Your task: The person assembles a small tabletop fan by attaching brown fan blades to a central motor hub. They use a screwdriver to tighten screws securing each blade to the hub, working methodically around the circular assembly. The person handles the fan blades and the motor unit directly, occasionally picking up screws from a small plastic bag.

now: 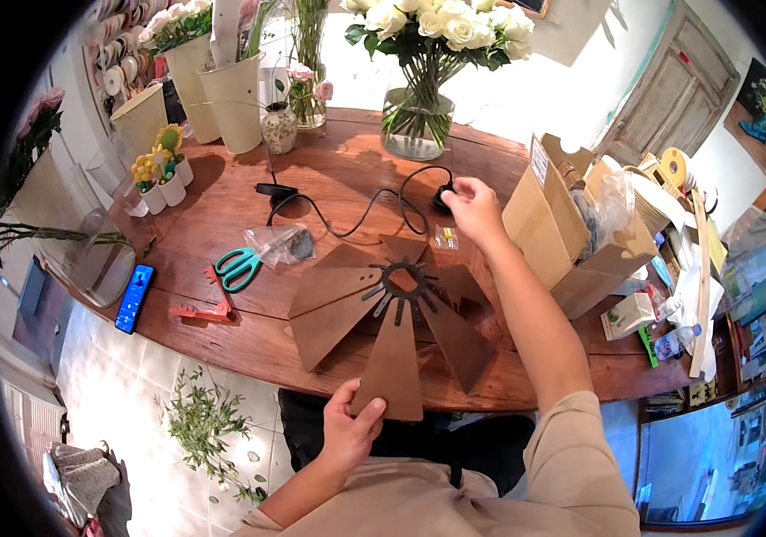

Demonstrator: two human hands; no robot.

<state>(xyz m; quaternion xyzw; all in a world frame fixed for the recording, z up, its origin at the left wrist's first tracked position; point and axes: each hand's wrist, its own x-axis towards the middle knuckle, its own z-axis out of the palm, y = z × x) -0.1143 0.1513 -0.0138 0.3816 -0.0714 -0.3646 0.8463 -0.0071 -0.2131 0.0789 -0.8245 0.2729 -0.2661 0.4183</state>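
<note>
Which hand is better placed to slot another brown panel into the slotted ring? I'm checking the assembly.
Left hand: it already grips a brown panel pointing at the slotted ring. The right hand is away at the black cord.

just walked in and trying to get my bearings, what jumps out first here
A fan of brown wedge-shaped panels slotted into a dark notched ring fills the middle of the round wooden table. The left hand grips the nearest panel while the right hand touches a black cord's end. White roses in a glass vase stand behind.

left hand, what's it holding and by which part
The left hand holds a brown wedge-shaped panel by its wide lower edge, thumb on top at the left corner.
</note>
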